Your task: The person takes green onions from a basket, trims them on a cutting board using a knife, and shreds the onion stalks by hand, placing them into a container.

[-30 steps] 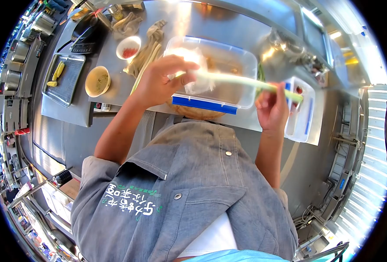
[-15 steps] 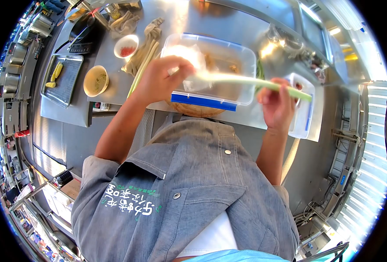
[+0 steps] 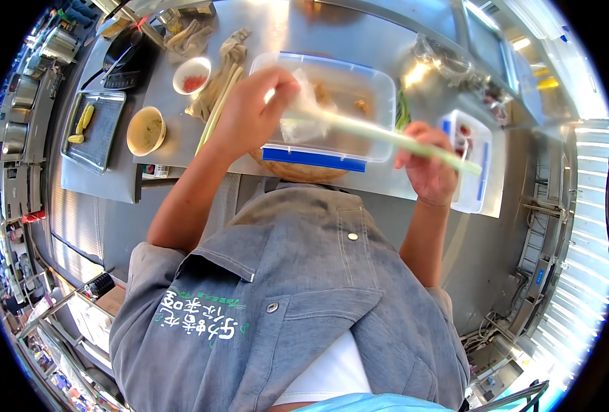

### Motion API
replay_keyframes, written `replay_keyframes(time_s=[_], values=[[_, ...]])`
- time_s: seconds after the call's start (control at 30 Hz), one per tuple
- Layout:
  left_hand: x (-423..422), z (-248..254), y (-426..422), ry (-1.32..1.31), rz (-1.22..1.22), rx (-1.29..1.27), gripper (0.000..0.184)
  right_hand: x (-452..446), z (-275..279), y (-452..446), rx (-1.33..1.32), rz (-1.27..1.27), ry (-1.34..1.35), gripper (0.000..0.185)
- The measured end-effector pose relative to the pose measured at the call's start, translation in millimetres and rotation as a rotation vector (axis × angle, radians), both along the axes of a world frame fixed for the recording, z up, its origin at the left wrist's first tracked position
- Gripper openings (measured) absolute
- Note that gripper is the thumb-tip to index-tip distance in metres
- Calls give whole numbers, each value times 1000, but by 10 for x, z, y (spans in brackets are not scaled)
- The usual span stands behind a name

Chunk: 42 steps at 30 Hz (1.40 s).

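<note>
A long scallion stalk point(image 3: 366, 129), white at its left end and pale green at the right, slants across in front of me, smeared by motion. My right hand point(image 3: 431, 165) has its fingers around the green part. My left hand point(image 3: 257, 108) is closed in a pinch by the white end; blur hides exactly how its fingertips meet the stalk. Below the stalk stands a clear plastic box point(image 3: 376, 96) with blue clips, holding a crumpled clear bag point(image 3: 311, 127) and some brownish pieces. More long pale green stalks point(image 3: 220, 110) lie on the counter left of the box.
A round wooden board point(image 3: 304, 172) shows under the box. To the right stands a smaller plastic box point(image 3: 479, 189) with reddish items. On the left are a white bowl point(image 3: 179, 77) with red bits, a yellowish bowl point(image 3: 136, 141), cloths point(image 3: 232, 51) and a tray point(image 3: 108, 137) with corn.
The scallion has tilted more, its green end dropping toward me. My right hand has come slightly nearer and turned; my left hand has shifted up and slightly left.
</note>
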State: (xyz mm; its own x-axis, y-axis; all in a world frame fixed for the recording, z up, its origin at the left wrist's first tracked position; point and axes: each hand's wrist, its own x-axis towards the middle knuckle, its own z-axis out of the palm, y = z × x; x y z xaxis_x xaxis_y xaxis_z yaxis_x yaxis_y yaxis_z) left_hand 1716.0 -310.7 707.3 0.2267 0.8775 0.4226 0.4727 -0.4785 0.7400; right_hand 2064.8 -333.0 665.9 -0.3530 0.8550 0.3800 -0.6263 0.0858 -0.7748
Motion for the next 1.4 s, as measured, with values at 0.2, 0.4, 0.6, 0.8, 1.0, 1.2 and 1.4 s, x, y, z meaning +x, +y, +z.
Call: replay_keyframes(time_s=[0.2,0.4,0.6,0.8,1.0,1.2,1.4], values=[[94,132,110,132,-90,427,10,-190,-124,-55,-102,-118,-279,54],[115,313,191,-75,212,345,10,-238,-167,-13,-138,-74,-226,71],[38,427,254,-429,271,337,25,-335,-151,-17,-147,-141,-254,80],[-106,206,557,-550,430,273,31,-205,-152,-65,-51,-185,-251,51],[-239,13,677,-345,702,173,30,-115,192,-122,-66,-339,-320,10],[-281,-861,206,667,238,-102,30,701,393,-279,-41,-346,-202,12],[3,-543,9,-69,44,-316,42,771,269,-276,24,-195,-101,9]])
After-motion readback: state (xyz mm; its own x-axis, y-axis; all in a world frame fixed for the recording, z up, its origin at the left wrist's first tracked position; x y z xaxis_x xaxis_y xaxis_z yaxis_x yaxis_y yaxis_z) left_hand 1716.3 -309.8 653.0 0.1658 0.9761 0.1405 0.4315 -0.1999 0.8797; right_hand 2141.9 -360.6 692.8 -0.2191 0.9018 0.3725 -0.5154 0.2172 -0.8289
